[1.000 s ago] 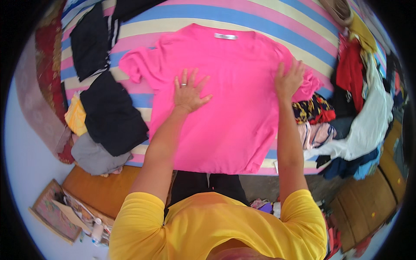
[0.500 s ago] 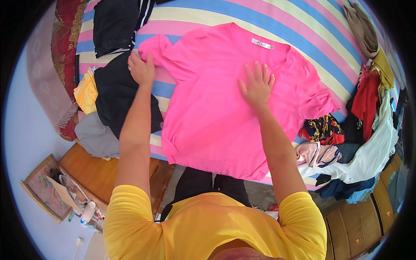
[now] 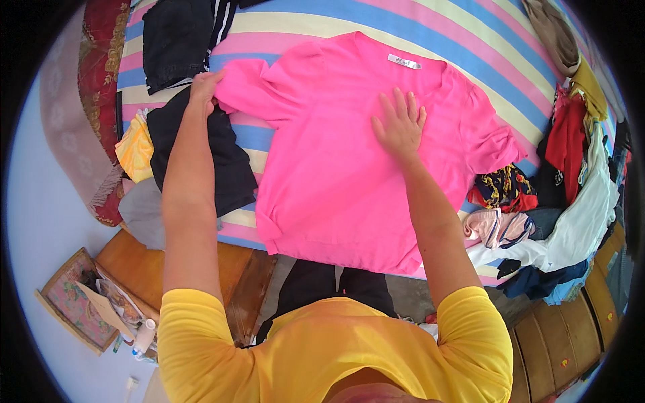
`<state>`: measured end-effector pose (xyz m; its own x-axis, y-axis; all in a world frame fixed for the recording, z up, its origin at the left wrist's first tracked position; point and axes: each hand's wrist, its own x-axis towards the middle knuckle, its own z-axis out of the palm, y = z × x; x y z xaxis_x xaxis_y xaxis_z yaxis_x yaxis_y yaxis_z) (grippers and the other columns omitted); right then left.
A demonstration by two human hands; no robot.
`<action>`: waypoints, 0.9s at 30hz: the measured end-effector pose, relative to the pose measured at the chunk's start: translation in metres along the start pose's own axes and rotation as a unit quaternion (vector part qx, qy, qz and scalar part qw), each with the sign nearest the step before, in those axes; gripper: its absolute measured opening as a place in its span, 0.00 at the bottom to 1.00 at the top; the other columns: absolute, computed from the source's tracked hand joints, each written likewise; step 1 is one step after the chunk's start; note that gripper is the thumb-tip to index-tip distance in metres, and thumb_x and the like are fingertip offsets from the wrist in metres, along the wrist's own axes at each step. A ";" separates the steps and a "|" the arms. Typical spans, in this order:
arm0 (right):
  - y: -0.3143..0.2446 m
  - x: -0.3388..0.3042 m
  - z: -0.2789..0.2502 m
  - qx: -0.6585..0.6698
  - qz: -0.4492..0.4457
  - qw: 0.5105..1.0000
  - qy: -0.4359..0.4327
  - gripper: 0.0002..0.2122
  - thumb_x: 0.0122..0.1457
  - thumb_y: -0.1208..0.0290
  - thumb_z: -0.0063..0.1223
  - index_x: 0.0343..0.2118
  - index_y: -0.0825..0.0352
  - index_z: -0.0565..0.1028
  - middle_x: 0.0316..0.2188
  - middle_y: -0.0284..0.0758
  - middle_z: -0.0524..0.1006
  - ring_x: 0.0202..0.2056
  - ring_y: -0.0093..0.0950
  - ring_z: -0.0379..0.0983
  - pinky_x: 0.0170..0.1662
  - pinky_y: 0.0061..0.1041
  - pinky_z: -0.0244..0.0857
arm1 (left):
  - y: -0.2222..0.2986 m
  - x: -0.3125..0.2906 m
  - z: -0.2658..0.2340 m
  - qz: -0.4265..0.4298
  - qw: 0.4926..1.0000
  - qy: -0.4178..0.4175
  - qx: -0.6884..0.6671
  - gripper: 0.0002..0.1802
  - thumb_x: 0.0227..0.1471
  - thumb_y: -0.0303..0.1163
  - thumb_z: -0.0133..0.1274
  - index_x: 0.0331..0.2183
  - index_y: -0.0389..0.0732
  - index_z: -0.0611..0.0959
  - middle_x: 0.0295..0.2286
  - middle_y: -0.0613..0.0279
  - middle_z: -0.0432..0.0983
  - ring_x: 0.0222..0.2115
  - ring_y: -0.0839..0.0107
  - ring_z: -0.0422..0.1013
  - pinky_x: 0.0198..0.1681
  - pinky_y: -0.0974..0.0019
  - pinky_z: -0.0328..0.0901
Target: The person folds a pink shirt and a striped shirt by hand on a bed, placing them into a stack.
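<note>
A bright pink short-sleeved blouse (image 3: 336, 161) lies spread on the striped bed sheet (image 3: 295, 19), its neckline pointing away from me. Pinched at the end of its left sleeve is my left hand (image 3: 205, 91), fingers closed on the cloth. My right hand (image 3: 401, 124) rests flat on the upper chest of the blouse, below the white neck label, with fingers spread. The right sleeve lies loose, its edge crumpled.
Black folded cloth (image 3: 201, 154), a yellow garment (image 3: 136, 146) and dark shorts (image 3: 176, 43) lie on the left. Mixed clothes, including a white garment (image 3: 578, 215) and a red one (image 3: 566, 144), are heaped right. A wooden cabinet (image 3: 178, 272) stands front left.
My left hand has moved outward and slightly away from me, drawing the left sleeve straighter to the left. My right hand stays flat on the blouse.
</note>
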<state>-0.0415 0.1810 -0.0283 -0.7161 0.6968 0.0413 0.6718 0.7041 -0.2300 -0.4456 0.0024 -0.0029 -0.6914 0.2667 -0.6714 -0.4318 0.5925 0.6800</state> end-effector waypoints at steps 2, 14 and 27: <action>0.005 -0.003 0.001 -0.008 0.000 1.000 -0.007 0.24 0.48 0.49 0.47 0.50 0.45 0.66 0.56 0.25 0.58 0.59 0.33 0.47 0.57 0.48 0.40 | -0.003 -0.022 0.020 -0.019 0.997 -0.065 -0.027 0.19 0.40 0.33 0.60 0.36 0.36 0.77 0.28 0.59 0.75 0.25 0.73 0.71 0.25 0.70 0.65; -0.001 0.003 0.003 -0.028 -0.031 0.999 0.014 0.24 0.50 0.48 0.44 0.52 0.47 0.65 0.57 0.28 0.57 0.59 0.34 0.46 0.58 0.48 0.37 | -0.097 -0.174 0.027 0.317 0.922 0.130 0.183 0.19 0.37 0.31 0.59 0.35 0.37 0.74 0.32 0.53 0.72 0.32 0.60 0.70 0.37 0.64 0.64; -0.231 0.051 0.012 0.217 -0.202 0.954 0.028 0.25 0.41 0.61 0.58 0.46 0.56 0.68 0.46 0.46 0.64 0.45 0.43 0.63 0.41 0.40 0.63 | -0.253 -0.311 0.026 0.034 0.889 0.331 0.313 0.32 0.34 0.36 0.59 0.45 0.40 0.69 0.39 0.49 0.67 0.43 0.52 0.61 0.48 0.54 0.55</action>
<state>-0.2357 0.0526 0.0152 -0.8810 0.3945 0.2611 0.1917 0.8023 -0.5654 -0.1058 -0.2105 0.0266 -0.9827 -0.0658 -0.1733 -0.1125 0.9549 0.2750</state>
